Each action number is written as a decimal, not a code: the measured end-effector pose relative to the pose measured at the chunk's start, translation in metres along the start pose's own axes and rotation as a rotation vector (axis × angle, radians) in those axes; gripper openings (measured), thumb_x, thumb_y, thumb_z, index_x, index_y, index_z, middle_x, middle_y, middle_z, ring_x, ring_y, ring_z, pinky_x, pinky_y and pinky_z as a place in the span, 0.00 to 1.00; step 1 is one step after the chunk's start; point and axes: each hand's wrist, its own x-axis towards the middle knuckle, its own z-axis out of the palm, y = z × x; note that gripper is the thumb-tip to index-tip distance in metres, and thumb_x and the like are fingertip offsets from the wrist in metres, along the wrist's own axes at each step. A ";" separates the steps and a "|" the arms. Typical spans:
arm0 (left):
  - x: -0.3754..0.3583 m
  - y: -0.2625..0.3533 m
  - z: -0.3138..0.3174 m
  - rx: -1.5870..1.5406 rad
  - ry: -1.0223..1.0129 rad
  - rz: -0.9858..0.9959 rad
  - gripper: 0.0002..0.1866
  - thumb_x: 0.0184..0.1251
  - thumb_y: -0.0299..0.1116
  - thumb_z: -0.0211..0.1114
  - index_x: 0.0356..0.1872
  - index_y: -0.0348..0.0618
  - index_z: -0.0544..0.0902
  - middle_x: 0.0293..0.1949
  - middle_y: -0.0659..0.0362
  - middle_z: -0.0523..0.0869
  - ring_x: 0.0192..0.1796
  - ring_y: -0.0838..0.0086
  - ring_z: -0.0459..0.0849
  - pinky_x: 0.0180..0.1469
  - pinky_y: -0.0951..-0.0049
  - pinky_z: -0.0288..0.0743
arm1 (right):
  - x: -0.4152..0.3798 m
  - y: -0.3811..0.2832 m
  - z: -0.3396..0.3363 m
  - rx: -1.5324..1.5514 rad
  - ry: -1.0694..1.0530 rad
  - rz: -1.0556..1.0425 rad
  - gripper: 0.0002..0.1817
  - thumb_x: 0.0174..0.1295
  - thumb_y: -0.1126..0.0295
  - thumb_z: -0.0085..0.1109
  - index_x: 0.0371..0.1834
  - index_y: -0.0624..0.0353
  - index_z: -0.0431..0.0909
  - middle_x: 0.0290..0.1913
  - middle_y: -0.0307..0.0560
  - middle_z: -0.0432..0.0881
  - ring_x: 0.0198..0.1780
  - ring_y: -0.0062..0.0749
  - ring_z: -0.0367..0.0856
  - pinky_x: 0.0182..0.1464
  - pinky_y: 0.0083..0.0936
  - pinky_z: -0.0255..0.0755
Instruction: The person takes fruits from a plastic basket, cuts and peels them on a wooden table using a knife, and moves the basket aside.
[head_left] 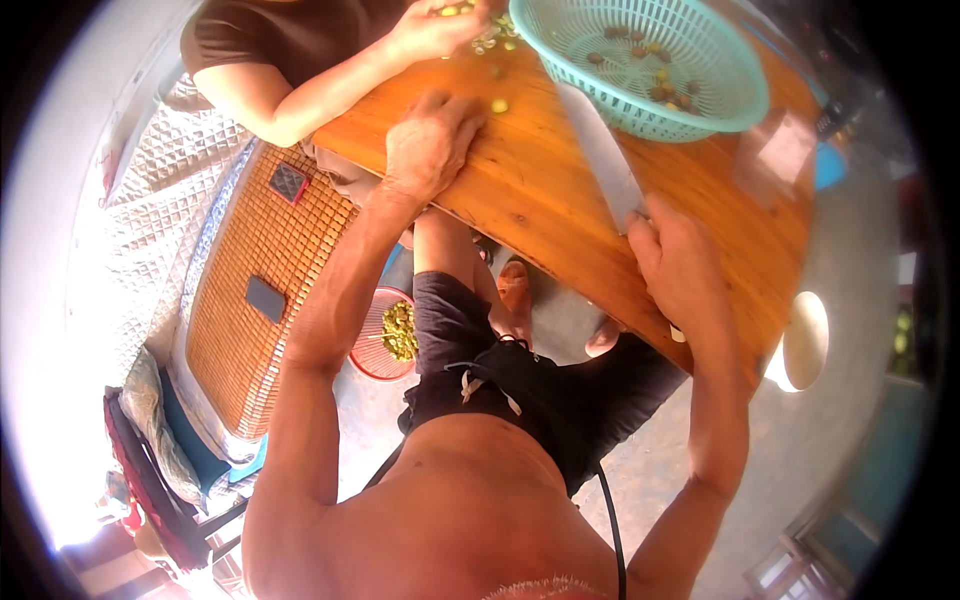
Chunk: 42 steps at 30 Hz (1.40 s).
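Note:
My right hand [682, 268] grips the handle of a broad cleaver [603, 155], whose blade lies low over the wooden table [540, 190] and points toward a teal basket [640, 60]. My left hand [432, 142] rests palm down on the table with its fingertips next to a small yellow-green fruit [498, 104]. The basket holds several small yellow and brown fruits. Across the table another person's hand [432, 28] is closed over a few similar fruits, with more scattered beside it.
A red basket [385, 335] with green pieces sits on the floor under the table's edge. To the left is a bed with a woven mat [250, 250] and two dark flat items on it. A round pale stool [806, 340] stands at the right.

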 end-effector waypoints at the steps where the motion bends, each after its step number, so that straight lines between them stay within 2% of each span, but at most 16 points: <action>1: 0.003 0.005 0.000 -0.065 -0.005 -0.015 0.14 0.75 0.42 0.65 0.55 0.51 0.86 0.48 0.52 0.86 0.50 0.51 0.86 0.50 0.55 0.81 | 0.000 -0.001 0.000 -0.005 -0.002 -0.005 0.14 0.74 0.63 0.53 0.39 0.66 0.77 0.38 0.69 0.83 0.43 0.70 0.80 0.46 0.58 0.70; 3: 0.006 0.005 0.002 -0.131 -0.008 -0.034 0.14 0.75 0.42 0.65 0.55 0.52 0.85 0.47 0.52 0.86 0.49 0.51 0.86 0.49 0.55 0.81 | 0.000 -0.001 0.001 0.007 0.008 0.008 0.15 0.74 0.63 0.53 0.40 0.67 0.77 0.40 0.70 0.84 0.45 0.70 0.80 0.48 0.58 0.71; 8: 0.014 0.008 0.008 -0.181 -0.102 0.076 0.14 0.75 0.42 0.65 0.56 0.52 0.84 0.47 0.55 0.87 0.49 0.53 0.87 0.47 0.55 0.82 | 0.001 0.002 0.002 -0.017 0.002 -0.009 0.15 0.74 0.62 0.53 0.41 0.67 0.78 0.41 0.70 0.84 0.45 0.71 0.80 0.49 0.58 0.71; 12: 0.014 0.023 0.010 -0.234 -0.117 -0.001 0.12 0.75 0.41 0.65 0.54 0.52 0.85 0.47 0.56 0.87 0.49 0.54 0.87 0.48 0.56 0.82 | 0.002 0.004 0.003 -0.018 0.011 -0.019 0.15 0.73 0.63 0.53 0.41 0.67 0.78 0.41 0.71 0.84 0.46 0.71 0.80 0.49 0.58 0.71; 14: 0.014 0.026 0.016 -0.254 -0.012 0.151 0.12 0.75 0.43 0.65 0.52 0.52 0.85 0.46 0.55 0.87 0.49 0.53 0.87 0.48 0.56 0.82 | 0.001 0.005 0.003 0.008 0.017 -0.025 0.15 0.73 0.63 0.53 0.41 0.67 0.78 0.41 0.71 0.84 0.46 0.71 0.80 0.49 0.58 0.70; 20: 0.019 0.034 0.014 -0.202 -0.093 0.073 0.13 0.75 0.46 0.64 0.50 0.52 0.86 0.46 0.53 0.88 0.47 0.52 0.88 0.46 0.53 0.81 | 0.001 0.002 0.000 -0.008 0.012 -0.015 0.15 0.73 0.63 0.53 0.39 0.67 0.77 0.41 0.71 0.83 0.45 0.71 0.80 0.49 0.58 0.70; 27: 0.023 0.041 0.016 -0.273 -0.076 0.066 0.13 0.75 0.47 0.65 0.47 0.52 0.87 0.42 0.50 0.89 0.45 0.50 0.88 0.45 0.53 0.81 | 0.001 0.003 0.003 -0.008 0.022 -0.025 0.15 0.73 0.63 0.53 0.38 0.67 0.77 0.39 0.71 0.83 0.44 0.71 0.80 0.48 0.58 0.70; 30: 0.019 0.048 0.016 -0.257 -0.141 0.021 0.12 0.74 0.46 0.66 0.47 0.51 0.86 0.42 0.51 0.89 0.46 0.50 0.88 0.45 0.53 0.82 | 0.001 0.005 0.004 -0.015 0.032 -0.041 0.15 0.73 0.63 0.53 0.38 0.67 0.77 0.39 0.71 0.83 0.44 0.71 0.80 0.47 0.58 0.70; 32: 0.013 0.053 0.019 -0.287 -0.034 0.137 0.11 0.73 0.43 0.67 0.48 0.51 0.86 0.43 0.53 0.89 0.46 0.51 0.88 0.44 0.53 0.82 | 0.002 0.005 0.004 -0.003 0.029 -0.026 0.15 0.73 0.64 0.52 0.38 0.67 0.77 0.40 0.71 0.83 0.44 0.72 0.80 0.47 0.58 0.70; 42: 0.007 0.073 0.016 -0.344 -0.029 0.173 0.10 0.71 0.38 0.68 0.48 0.50 0.85 0.42 0.56 0.88 0.44 0.52 0.88 0.43 0.55 0.84 | 0.004 0.003 0.002 -0.022 0.002 0.015 0.15 0.73 0.64 0.52 0.37 0.68 0.77 0.40 0.71 0.83 0.45 0.72 0.79 0.48 0.58 0.70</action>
